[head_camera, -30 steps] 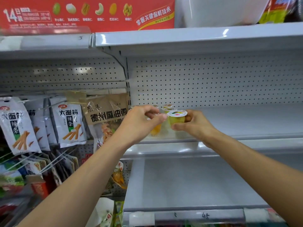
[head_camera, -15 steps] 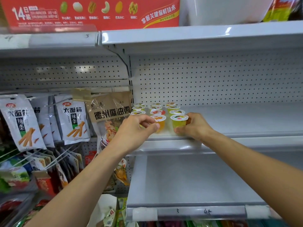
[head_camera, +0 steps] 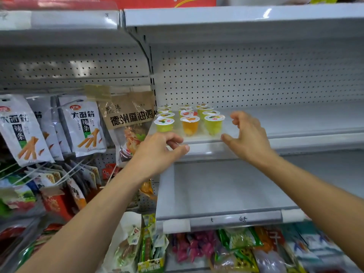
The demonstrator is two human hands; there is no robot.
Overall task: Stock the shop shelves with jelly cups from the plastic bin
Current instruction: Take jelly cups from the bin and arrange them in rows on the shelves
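On the middle shelf [head_camera: 295, 123], at its far left end against the perforated back panel [head_camera: 256, 79], the jelly cups [head_camera: 185, 115] stand upright in three files, lids up and packed close together. From left to right the front row is a yellow-green cup [head_camera: 164, 126], an orange cup [head_camera: 190, 127] and a green cup [head_camera: 214, 126] (the rows behind are hard to count from here, four deep I think).

Both my hands are empty and apart, one at each side of the block. My left hand [head_camera: 155, 152] hangs before the shelf's front lip, below the yellow-green cup. Its fingers are loosely curled and its thumb stretches out to the right; it touches no cup. My right hand [head_camera: 249, 138] is just beside the green cup, on its right. Its fingers are relaxed and bent, and its thumb points toward the cup's foot with a small gap between.

Left of the shelf, white snack packets [head_camera: 82, 125] and a brown packet [head_camera: 128, 117] hang on pegs. Below is a lower shelf [head_camera: 226, 194] with handwritten figures on its price strip [head_camera: 234, 219], and bagged goods [head_camera: 236, 249] lie beneath that.
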